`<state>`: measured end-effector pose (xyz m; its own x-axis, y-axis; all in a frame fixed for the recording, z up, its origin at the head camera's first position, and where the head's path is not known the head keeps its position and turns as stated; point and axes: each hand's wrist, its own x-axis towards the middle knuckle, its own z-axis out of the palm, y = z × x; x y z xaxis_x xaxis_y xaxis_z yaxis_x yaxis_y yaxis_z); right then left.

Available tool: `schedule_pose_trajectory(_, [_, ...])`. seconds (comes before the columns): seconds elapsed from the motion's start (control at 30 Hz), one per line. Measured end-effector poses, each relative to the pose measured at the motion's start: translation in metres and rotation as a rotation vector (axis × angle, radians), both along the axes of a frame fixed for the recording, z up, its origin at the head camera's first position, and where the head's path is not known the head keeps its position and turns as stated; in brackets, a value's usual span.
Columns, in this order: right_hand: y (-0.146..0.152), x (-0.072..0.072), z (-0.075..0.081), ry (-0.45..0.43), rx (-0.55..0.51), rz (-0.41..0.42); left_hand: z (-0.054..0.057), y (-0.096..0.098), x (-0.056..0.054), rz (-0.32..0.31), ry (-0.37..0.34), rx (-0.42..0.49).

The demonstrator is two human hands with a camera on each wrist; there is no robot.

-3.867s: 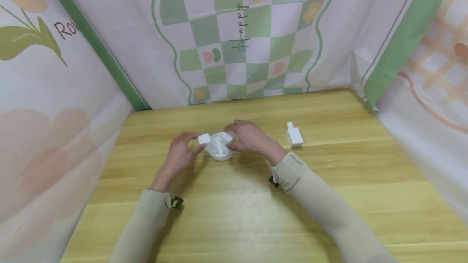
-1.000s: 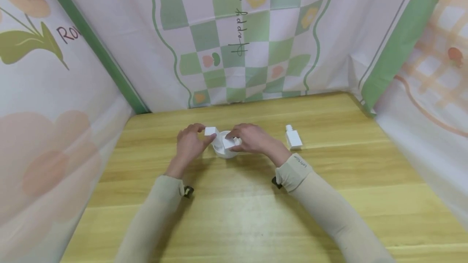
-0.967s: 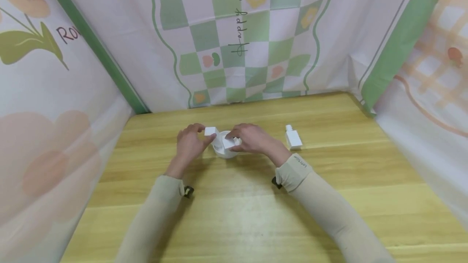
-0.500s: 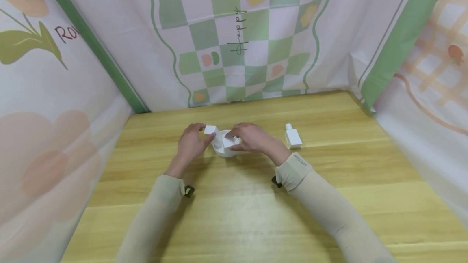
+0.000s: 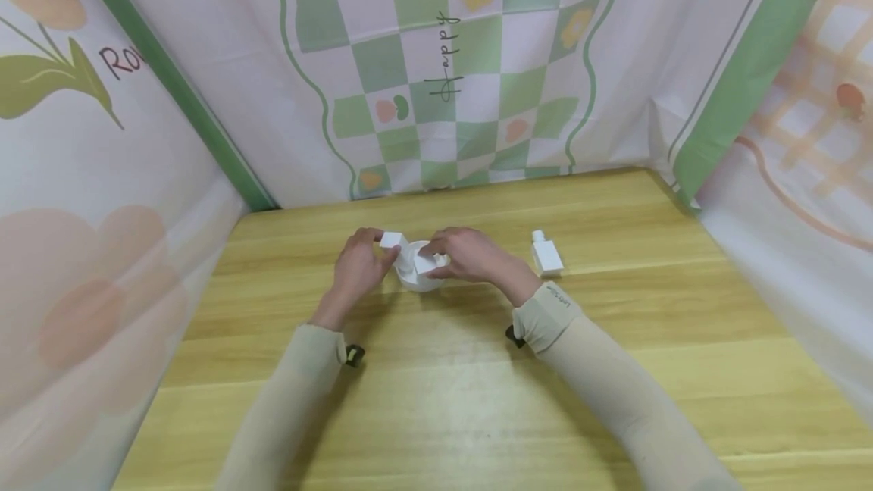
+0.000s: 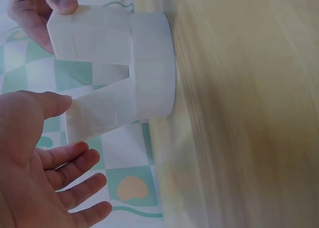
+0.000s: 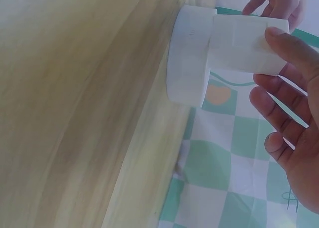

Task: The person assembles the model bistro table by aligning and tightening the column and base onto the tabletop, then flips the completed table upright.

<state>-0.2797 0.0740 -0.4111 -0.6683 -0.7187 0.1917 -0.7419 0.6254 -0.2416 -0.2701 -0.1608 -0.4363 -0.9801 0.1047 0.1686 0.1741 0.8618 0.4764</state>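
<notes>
Here's the left hand (image 5: 358, 267) pinching one white block (image 5: 392, 240) at the left edge of a round white bowl (image 5: 420, 286), and the right hand (image 5: 472, 254) has a second white block (image 5: 424, 264) between thumb and fingers, right over the bowl! Off to the right on the wood-grain table (image 5: 470, 400) sits a small white bottle (image 5: 547, 257), neck towards the green-and-white checked backdrop (image 5: 477, 44), well apart from the bowl.

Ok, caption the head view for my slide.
Left hand and right hand holding white blocks at a white dish, a white bottle to the right on the wooden table.
</notes>
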Motion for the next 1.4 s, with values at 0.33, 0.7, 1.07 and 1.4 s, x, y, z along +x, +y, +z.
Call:
schedule_pose_trajectory(0.33, [-0.001,0.000,-0.002,-0.066,0.025,-0.078,-0.003,-0.005,0.006,0.026,-0.012,0.031])
schedule_pose_trajectory(0.7, [0.009,-0.001,-0.002,-0.145,0.031,-0.097,-0.003,-0.014,0.023,0.034,-0.016,0.039])
schedule_pose_trajectory(1.07, [0.021,-0.001,-0.001,-0.165,0.023,-0.114,0.002,-0.009,0.038,0.003,0.004,0.033])
schedule_pose_trajectory(1.4, [0.032,0.002,0.003,-0.162,0.019,-0.134,0.006,0.003,0.046,-0.071,0.010,0.017])
